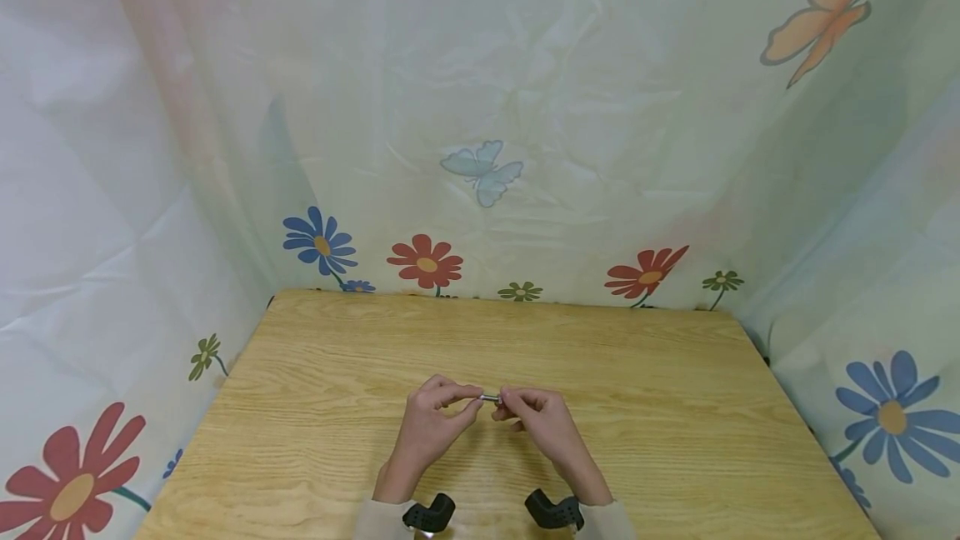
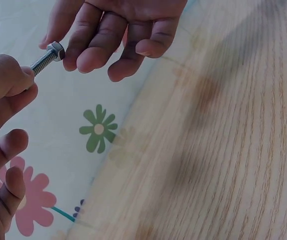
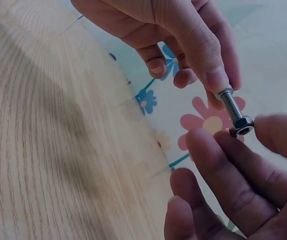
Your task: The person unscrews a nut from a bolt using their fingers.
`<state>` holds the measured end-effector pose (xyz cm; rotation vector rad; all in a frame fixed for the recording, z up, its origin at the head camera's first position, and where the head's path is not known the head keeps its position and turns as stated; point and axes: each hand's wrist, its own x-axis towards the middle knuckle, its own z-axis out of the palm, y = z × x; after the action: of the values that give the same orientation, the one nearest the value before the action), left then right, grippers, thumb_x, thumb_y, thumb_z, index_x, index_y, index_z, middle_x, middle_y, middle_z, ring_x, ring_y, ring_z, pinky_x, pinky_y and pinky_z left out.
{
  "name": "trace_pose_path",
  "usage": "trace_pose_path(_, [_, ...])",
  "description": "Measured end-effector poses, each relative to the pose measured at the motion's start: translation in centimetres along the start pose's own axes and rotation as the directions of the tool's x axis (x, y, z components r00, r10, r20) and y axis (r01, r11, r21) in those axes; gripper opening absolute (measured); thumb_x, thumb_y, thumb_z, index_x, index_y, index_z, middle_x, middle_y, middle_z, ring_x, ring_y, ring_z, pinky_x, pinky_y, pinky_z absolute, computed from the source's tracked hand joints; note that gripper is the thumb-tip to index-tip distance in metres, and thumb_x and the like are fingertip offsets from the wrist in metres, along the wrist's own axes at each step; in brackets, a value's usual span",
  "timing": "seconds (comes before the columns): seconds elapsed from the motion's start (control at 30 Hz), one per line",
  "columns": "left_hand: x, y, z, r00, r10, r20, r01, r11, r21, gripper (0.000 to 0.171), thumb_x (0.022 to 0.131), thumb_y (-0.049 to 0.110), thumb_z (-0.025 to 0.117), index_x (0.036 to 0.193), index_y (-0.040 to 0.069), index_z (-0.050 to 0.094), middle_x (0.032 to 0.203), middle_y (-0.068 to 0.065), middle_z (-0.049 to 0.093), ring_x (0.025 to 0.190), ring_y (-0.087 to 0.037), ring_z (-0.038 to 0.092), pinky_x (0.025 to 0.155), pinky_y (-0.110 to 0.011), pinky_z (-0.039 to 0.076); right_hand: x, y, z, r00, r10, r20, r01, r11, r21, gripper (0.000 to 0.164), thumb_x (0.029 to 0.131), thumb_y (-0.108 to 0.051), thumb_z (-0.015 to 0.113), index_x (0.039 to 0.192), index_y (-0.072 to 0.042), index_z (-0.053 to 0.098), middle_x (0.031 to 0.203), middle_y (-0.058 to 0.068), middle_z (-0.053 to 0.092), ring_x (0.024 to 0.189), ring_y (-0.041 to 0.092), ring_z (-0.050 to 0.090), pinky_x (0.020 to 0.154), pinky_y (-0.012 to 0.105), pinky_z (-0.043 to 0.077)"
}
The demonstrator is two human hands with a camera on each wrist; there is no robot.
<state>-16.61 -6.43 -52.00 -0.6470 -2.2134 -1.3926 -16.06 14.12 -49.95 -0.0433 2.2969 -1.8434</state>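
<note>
A small silver bolt (image 1: 490,398) spans the gap between both hands, low over the table. My left hand (image 1: 429,423) pinches one end of it between thumb and fingertips, hiding most of that end. On the other end sits a hex nut (image 3: 242,126), with the bolt's bare thread (image 3: 232,107) showing between it and the left fingertips. The thumb and forefinger of my right hand (image 1: 546,422) pinch the nut from its sides. In the left wrist view the nut (image 2: 56,50) lies against the right fingertips. The other right fingers curl loosely below, holding nothing.
A wooden table (image 1: 337,348) lies under the hands. Behind it and at both sides hang pale curtains (image 1: 562,107) printed with flowers and butterflies. Black camera mounts (image 1: 430,513) are worn on both wrists, over light sleeves.
</note>
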Motion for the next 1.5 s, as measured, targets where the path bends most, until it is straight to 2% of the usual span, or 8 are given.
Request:
trace_pose_path(0.23, [0.02, 0.09, -0.1, 1.0, -0.018, 0.003, 0.018, 1.0, 0.006, 0.013, 0.084, 0.01, 0.085, 0.095, 0.017, 0.084, 0.084, 0.009, 0.072, 0.081, -0.001, 0.061, 0.069, -0.029, 0.055, -0.1, 0.02, -0.12, 0.998, -0.04, 0.039, 0.04, 0.999, -0.006, 0.037, 0.101, -0.035, 0.067, 0.117, -0.002, 0.074, 0.099, 0.011, 0.078, 0.097, 0.02, 0.071, 0.085, 0.044, 0.059])
trace_pose_path(0.37, [0.03, 0.0, -0.12, 1.0, -0.022, -0.002, 0.022, 1.0, 0.007, 0.013, 0.084, 0.011, 0.085, 0.095, 0.018, 0.084, 0.084, 0.008, 0.072, 0.081, -0.001, 0.061, 0.069, -0.029, 0.056, -0.16, 0.02, -0.19, 0.996, -0.073, 0.055, 0.073, 0.997, 0.002, 0.034, 0.1, -0.03, 0.069, 0.121, -0.003, 0.071, 0.103, 0.014, 0.077, 0.1, 0.027, 0.072, 0.085, 0.042, 0.059])
trace_pose_path(0.6, [0.05, -0.21, -0.03, 1.0, 0.01, -0.021, -0.01, 1.0, 0.003, 0.015, 0.083, 0.009, 0.085, 0.096, 0.017, 0.084, 0.084, 0.007, 0.073, 0.08, -0.003, 0.061, 0.068, -0.028, 0.055, -0.08, 0.13, -0.19, 0.993, -0.097, 0.062, 0.096, 0.995, 0.013, 0.034, 0.099, -0.026, 0.07, 0.123, -0.002, 0.069, 0.106, 0.016, 0.075, 0.1, 0.031, 0.072, 0.084, 0.042, 0.059])
trace_pose_path(0.9, [0.12, 0.18, -0.07, 0.998, -0.062, 0.003, 0.062, 0.998, 0.013, 0.014, 0.085, 0.011, 0.085, 0.095, 0.021, 0.084, 0.083, 0.012, 0.072, 0.081, -0.001, 0.061, 0.07, -0.032, 0.057, -0.11, -0.04, -0.12, 0.994, -0.099, 0.037, 0.099, 0.995, 0.027, 0.036, 0.098, -0.024, 0.072, 0.123, 0.001, 0.068, 0.108, 0.017, 0.073, 0.099, 0.034, 0.071, 0.084, 0.041, 0.06])
trace_pose_path(1.07, [0.12, 0.25, -0.1, 0.996, -0.093, 0.016, 0.093, 0.996, -0.003, 0.013, 0.086, 0.012, 0.084, 0.096, 0.02, 0.083, 0.086, 0.01, 0.073, 0.082, -0.015, 0.067, 0.072, -0.037, 0.059, -0.13, -0.09, -0.06, 0.994, -0.107, 0.022, 0.107, 0.994, 0.026, 0.036, 0.097, -0.021, 0.074, 0.122, 0.003, 0.068, 0.109, 0.015, 0.072, 0.1, 0.034, 0.07, 0.085, 0.041, 0.06])
trace_pose_path(1.2, [0.13, 0.32, -0.11, 0.993, -0.117, 0.021, 0.117, 0.993, -0.02, 0.011, 0.087, 0.014, 0.083, 0.097, 0.018, 0.083, 0.089, 0.008, 0.075, 0.085, -0.025, 0.07, 0.074, -0.041, 0.06, -0.1, -0.04, -0.01, 0.993, -0.121, 0.017, 0.12, 0.992, 0.032, 0.032, 0.095, -0.016, 0.075, 0.12, 0.002, 0.068, 0.111, 0.016, 0.071, 0.1, 0.025, 0.069, 0.085, 0.037, 0.06])
trace_pose_path(1.33, [0.12, 0.42, -0.12, 0.992, -0.126, 0.012, 0.126, 0.992, -0.025, 0.01, 0.087, 0.014, 0.083, 0.097, 0.016, 0.084, 0.09, 0.008, 0.074, 0.085, -0.023, 0.071, 0.073, -0.042, 0.06, -0.15, -0.07, -0.02, 0.991, -0.136, 0.02, 0.135, 0.99, 0.043, 0.032, 0.095, -0.015, 0.075, 0.121, 0.003, 0.068, 0.114, 0.016, 0.07, 0.101, 0.019, 0.068, 0.087, 0.034, 0.059])
trace_pose_path(1.5, [0.09, 0.44, -0.12, 0.993, -0.122, -0.002, 0.122, 0.992, -0.027, 0.011, 0.086, 0.013, 0.084, 0.096, 0.018, 0.083, 0.09, 0.008, 0.074, 0.084, -0.017, 0.071, 0.073, -0.042, 0.06, -0.25, -0.2, -0.08, 0.991, -0.13, 0.029, 0.127, 0.989, 0.07, 0.036, 0.099, -0.021, 0.07, 0.128, 0.0, 0.066, 0.118, 0.017, 0.069, 0.104, 0.027, 0.07, 0.087, 0.042, 0.059])
